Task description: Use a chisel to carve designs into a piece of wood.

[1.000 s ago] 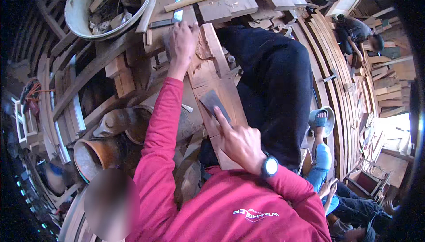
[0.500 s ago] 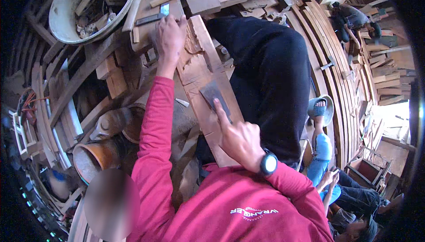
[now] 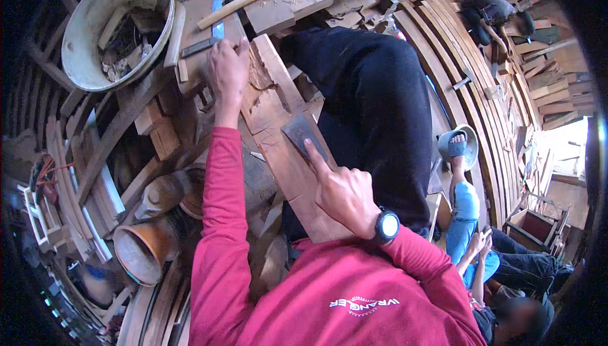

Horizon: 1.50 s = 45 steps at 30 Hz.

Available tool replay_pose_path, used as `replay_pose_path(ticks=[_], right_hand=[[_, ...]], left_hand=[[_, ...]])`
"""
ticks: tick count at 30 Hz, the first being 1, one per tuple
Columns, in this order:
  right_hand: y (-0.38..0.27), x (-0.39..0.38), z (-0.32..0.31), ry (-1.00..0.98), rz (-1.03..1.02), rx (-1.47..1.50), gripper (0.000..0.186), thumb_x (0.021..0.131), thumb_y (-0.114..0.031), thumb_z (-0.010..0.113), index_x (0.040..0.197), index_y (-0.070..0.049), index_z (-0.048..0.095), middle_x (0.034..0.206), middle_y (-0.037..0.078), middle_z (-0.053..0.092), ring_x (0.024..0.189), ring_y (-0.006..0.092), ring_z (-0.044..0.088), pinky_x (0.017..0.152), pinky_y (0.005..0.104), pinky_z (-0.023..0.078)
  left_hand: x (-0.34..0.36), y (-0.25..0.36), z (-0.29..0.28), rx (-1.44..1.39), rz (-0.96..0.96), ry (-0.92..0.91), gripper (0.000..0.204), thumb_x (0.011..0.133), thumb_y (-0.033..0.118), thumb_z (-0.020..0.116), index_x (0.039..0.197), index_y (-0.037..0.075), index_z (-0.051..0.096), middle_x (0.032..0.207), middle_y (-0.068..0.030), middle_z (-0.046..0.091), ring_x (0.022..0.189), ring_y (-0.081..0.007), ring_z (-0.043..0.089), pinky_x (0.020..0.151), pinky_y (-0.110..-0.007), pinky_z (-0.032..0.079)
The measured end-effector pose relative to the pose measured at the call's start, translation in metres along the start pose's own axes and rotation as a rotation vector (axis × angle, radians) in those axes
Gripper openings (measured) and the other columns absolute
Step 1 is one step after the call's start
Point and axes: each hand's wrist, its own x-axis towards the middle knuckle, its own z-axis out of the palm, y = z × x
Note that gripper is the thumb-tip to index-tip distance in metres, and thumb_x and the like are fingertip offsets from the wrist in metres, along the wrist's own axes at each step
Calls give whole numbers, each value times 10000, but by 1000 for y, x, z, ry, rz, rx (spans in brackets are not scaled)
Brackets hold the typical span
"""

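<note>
A long wooden board [image 3: 278, 150] slants from my lap toward the far work surface, its far end rough and chipped out. My right hand [image 3: 347, 197], below a wristwatch, grips a dark flat metal blade [image 3: 303, 136] that lies against the board. The index finger stretches along the blade; the other fingers are curled under and partly hidden. My left hand [image 3: 229, 70] is closed at the board's far left edge, beside the chipped area. What its fingers hold, if anything, is hidden. Just beyond it lies a try square [image 3: 199, 46] with a dark stock and bright blade.
A wooden-handled tool [image 3: 235, 6] lies across the square's blade. At far left stands a white tub [image 3: 76, 48] holding wood scraps; below it lies an orange pot [image 3: 136, 245]. Stacked planks [image 3: 465, 93] run along the right, with a hammer [image 3: 462, 83]. Other people sit at right.
The view has shifted a little, so the tub, pot and square appear displaced. Both hands keep nearly the same place on the board, the blade still under the right index finger.
</note>
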Motion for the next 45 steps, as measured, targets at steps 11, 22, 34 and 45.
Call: replay_pose_path(ticks=[11, 22, 34, 45], right_hand=[[16, 1, -2, 102, 8, 80, 760, 806, -129, 581, 1544, -167, 405, 604, 200, 645, 535, 382, 657, 554, 512, 540], [36, -30, -16, 57, 93, 290, 505, 933, -165, 594, 1437, -191, 569, 540, 254, 539, 500, 444, 581, 541, 523, 502], [56, -47, -12, 23, 80, 541, 470, 950, -122, 573, 1419, -160, 587, 564, 277, 504, 473, 427, 549, 518, 494, 467], [67, -31, -12, 33, -4, 628, 447, 965, -142, 556, 1410, -113, 586, 611, 291, 532, 483, 422, 554, 530, 489, 469]], left_hand=[[9, 3, -2, 39, -16, -97, 431, 961, 384, 655, 920, -45, 649, 943, -258, 667, 949, -444, 624, 882, -518, 471], [9, 5, -9, 27, -18, -115, 413, 954, 371, 680, 840, -25, 645, 905, -236, 661, 932, -421, 615, 874, -503, 458], [10, -1, -10, 34, -6, -176, 425, 967, 393, 651, 901, -26, 639, 932, -232, 638, 955, -424, 601, 884, -499, 456], [12, -6, -11, 43, 79, -152, 436, 989, 386, 619, 894, -39, 618, 938, -227, 618, 928, -431, 594, 849, -518, 450]])
